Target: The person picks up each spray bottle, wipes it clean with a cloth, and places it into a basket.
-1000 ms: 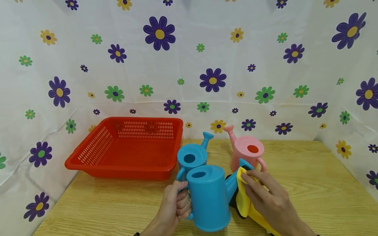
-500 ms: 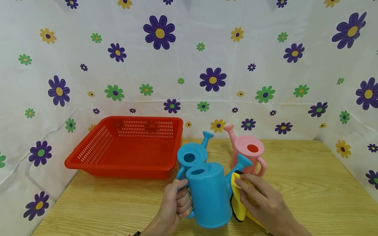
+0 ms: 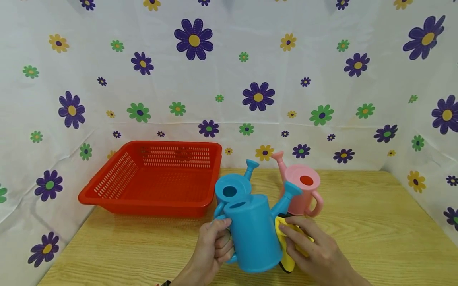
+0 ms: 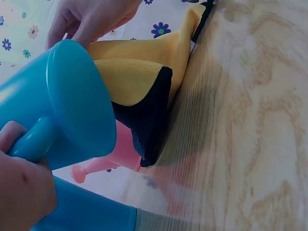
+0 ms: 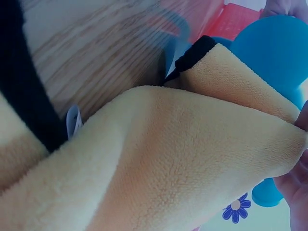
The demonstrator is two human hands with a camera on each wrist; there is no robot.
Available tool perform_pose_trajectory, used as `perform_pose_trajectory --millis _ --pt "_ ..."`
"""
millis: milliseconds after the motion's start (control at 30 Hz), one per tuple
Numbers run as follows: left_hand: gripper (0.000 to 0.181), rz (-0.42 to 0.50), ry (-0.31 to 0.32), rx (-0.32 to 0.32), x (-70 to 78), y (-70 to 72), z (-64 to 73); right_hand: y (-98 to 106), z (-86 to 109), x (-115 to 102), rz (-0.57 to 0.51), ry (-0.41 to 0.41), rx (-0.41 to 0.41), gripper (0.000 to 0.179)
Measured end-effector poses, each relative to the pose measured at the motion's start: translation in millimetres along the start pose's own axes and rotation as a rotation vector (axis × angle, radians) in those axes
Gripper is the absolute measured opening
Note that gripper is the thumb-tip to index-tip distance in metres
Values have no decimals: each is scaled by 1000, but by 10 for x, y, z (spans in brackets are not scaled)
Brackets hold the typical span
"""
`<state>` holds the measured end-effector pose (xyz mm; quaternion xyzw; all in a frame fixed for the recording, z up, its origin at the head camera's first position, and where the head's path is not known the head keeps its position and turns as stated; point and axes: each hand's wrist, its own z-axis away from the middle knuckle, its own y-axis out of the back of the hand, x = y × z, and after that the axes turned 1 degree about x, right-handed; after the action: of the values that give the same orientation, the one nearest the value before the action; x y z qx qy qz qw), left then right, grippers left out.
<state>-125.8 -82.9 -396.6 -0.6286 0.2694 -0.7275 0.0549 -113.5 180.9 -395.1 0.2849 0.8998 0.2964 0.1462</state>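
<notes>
A blue watering can (image 3: 255,238) is held off the table by my left hand (image 3: 214,244), whose fingers wrap its handle. The can leans a little, its spout pointing up and to the right. My right hand (image 3: 320,248) pinches a yellow cloth (image 3: 284,238) with a dark border and presses it against the can's side, just under the spout. In the left wrist view the cloth (image 4: 134,77) hangs in folds from that hand down to the tabletop. Most of the cloth is behind the right hand in the head view, while the right wrist view shows its fleecy surface (image 5: 192,144) up close.
A second blue watering can (image 3: 232,186) stands just behind the held one, partly covered by it. To its right stands a pink watering can (image 3: 302,178). A red slotted basket (image 3: 161,204) sits at the back left of the wooden table (image 3: 375,222). Flower-patterned sheeting (image 3: 229,71) surrounds the table.
The cloth and right hand have slid down from the spout's upper end to its base and the can's side. The held can has tilted slightly, its spout head now uncovered.
</notes>
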Motion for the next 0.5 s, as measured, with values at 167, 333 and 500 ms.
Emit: perform_pose_trajectory --millis 167,333,500 --pt "49 7 -31 -6 -22 -8 1 3 15 -26 -69 -87 -1 40" --pt "50 51 -21 32 -31 -37 -9 26 2 -35 -115 -167 35 38" --pt "53 187 14 17 -16 -42 -17 29 -7 -19 -158 -142 159 35"
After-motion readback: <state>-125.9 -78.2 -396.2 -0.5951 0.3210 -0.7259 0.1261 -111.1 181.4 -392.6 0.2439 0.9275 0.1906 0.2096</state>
